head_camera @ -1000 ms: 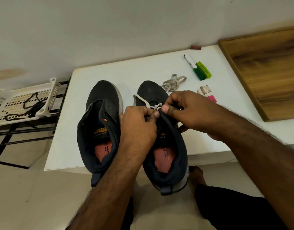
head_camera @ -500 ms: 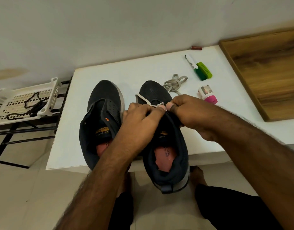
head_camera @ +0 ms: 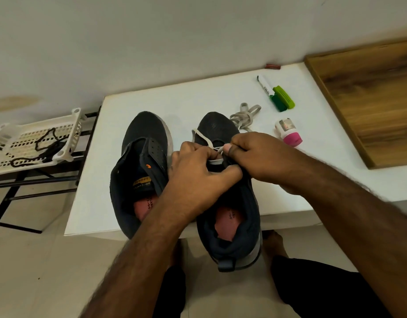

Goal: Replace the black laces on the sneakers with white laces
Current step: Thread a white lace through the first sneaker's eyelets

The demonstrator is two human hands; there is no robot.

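Status: both black laces (head_camera: pixel 40 146) are out of the sneakers and lie in the white plastic basket (head_camera: pixel 69 134), well to the left of the fingers and off the tabletop (head_camera: pixel 191 99).

Left sneaker (head_camera: pixel 142 157): no lace in it at all, tongue loose, just left of the left-hand fingers. Not started.

Right sneaker (head_camera: pixel 220 127): relacing begun. One white lace (head_camera: pixel 203 137) runs across the toe-side eyelets; how many rows are threaded cannot be told, since the hands cover them. Judgement: early in this shoe, most eyelets to go.

Left hand (head_camera: pixel 197 171): fingers curled, pinching the white lace and the eyelet edge over the tongue. Right hand (head_camera: pixel 255 154): fingers curled, thumb and forefinger pinching the lace end right against the left-hand fingers.

Second white lace (head_camera: pixel 243 114): bundled, unused, just beyond the right-hand fingers.

Count:
- sneakers: 2
- white laces: 2 (1 in use, 1 bundled)
- black laces: tangled in the basket, probably 2
- marker (head_camera: pixel 265 84): 1
- green clip-like item (head_camera: pixel 284 98): 1
- small pink-capped bottle (head_camera: pixel 288 131): 1
- wooden board (head_camera: pixel 370 99): 1, far right
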